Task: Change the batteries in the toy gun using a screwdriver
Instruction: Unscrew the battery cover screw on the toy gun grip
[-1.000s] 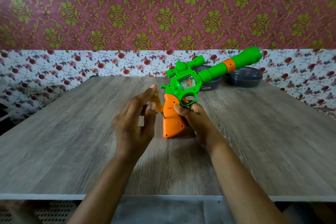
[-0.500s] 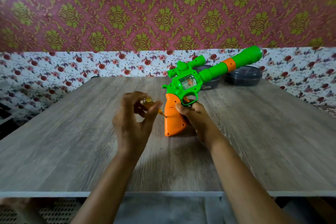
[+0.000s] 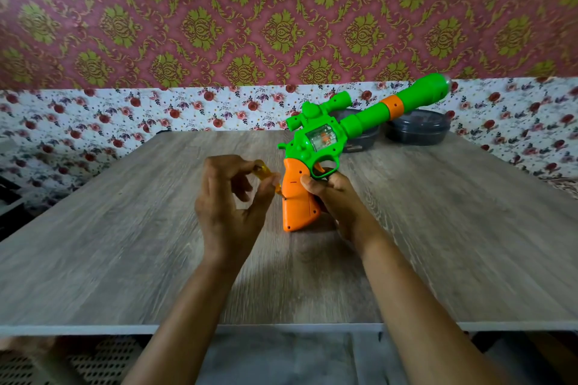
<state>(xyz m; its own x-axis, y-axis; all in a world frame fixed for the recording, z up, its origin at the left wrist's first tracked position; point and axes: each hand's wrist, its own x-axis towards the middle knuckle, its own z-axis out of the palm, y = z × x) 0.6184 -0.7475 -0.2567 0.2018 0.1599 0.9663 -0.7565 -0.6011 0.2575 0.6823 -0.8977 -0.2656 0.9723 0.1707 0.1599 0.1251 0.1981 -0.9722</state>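
A green toy gun [image 3: 325,141] with an orange grip stands on its grip's butt on the wooden table [image 3: 125,244], barrel pointing up and to the right. My right hand [image 3: 337,200] holds the orange grip from the right side, thumb on its face. My left hand [image 3: 231,206] pinches a small screwdriver [image 3: 264,173] with a yellow see-through handle. Its tip touches the left edge of the grip. Fingers hide most of the screwdriver's handle.
Two dark round lidded containers [image 3: 416,130] sit at the table's back right edge, behind the gun's barrel. A flowered wall runs close behind the table. The table's near edge [image 3: 93,329] is a white strip just below my forearms.
My left hand's fingers have curled from flat and extended into a pinch on the screwdriver's handle. The gun and my right hand have stayed in place.
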